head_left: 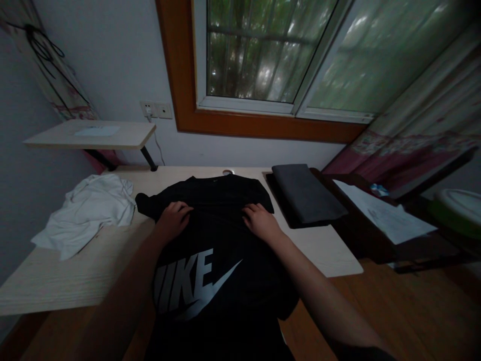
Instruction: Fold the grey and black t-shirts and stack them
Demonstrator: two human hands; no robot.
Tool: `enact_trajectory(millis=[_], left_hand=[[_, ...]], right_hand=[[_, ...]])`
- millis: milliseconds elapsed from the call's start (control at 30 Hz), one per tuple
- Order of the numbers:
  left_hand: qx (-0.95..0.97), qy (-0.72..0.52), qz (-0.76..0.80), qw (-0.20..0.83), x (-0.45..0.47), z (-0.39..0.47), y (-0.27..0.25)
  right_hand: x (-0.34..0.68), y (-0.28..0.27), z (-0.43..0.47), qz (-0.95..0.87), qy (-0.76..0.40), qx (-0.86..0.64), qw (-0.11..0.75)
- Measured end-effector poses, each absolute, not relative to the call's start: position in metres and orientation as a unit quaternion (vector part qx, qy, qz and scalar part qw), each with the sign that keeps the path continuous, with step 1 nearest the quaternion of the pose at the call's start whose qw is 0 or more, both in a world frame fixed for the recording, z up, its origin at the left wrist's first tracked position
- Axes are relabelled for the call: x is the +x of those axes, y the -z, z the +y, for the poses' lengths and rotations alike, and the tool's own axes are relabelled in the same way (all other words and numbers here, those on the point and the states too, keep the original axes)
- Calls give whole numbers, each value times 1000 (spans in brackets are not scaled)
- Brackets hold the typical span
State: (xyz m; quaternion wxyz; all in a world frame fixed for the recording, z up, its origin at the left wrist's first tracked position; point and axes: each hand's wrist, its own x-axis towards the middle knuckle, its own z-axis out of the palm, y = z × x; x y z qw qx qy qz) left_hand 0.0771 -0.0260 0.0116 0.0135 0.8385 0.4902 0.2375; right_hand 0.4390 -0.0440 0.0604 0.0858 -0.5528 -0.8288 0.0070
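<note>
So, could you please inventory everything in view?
T-shirt: 1, black, grey NIKE print, centre
Table: 1, pale, under T-shirt
Crumpled cloth: 1, white, table left
Flat item: 1, dark grey, table right
Ring-like piece: 1, pale, behind T-shirt
Shelf: 1, pale, far left
Papers: 2, white, shelf and right
Walls: 2, pale, back and left
Socket plates: 2, white, back
Cable: 1, pale, below sockets
Window: 1, white, orange-brown surround, back
Curtains: 2, pale and pink, both sides
Cord: 1, black, left curtain
Furniture: count unclear, dark, right
Small item: 1, blue-white, right
Rounded item: 1, green-white, right edge
Floor: 1, brown, below
Left hand: 1, bare, on T-shirt
Right hand: 1, bare, on T-shirt
</note>
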Motion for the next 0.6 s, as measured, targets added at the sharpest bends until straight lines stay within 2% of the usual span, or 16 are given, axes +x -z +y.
enact_trajectory(millis=[300, 600], left_hand=[[841, -233, 488, 14, 71, -25, -7], [868, -204, 450, 45, 23, -54, -18]], right_hand=[[441, -60, -69, -829, -3, -553, 85], [424, -85, -88, -850, -87, -518, 41]])
